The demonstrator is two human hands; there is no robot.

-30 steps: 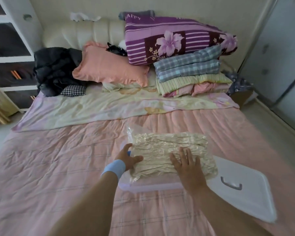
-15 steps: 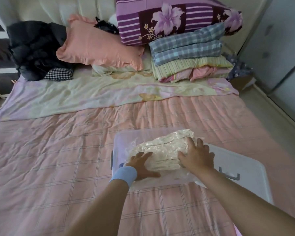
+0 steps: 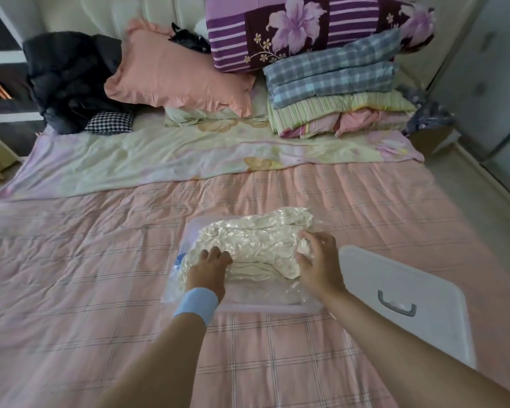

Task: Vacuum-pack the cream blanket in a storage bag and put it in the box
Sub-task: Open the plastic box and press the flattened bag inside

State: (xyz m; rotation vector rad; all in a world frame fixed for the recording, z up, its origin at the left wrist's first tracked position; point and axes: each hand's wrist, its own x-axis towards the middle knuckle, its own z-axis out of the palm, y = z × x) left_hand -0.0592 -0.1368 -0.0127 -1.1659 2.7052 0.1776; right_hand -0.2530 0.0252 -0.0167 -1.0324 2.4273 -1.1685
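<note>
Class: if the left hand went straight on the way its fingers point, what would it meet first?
The left hand rests on the bagged cream blanket and would first meet its raised folds; then probably the box at its far rim, though depth is unclear.
</note>
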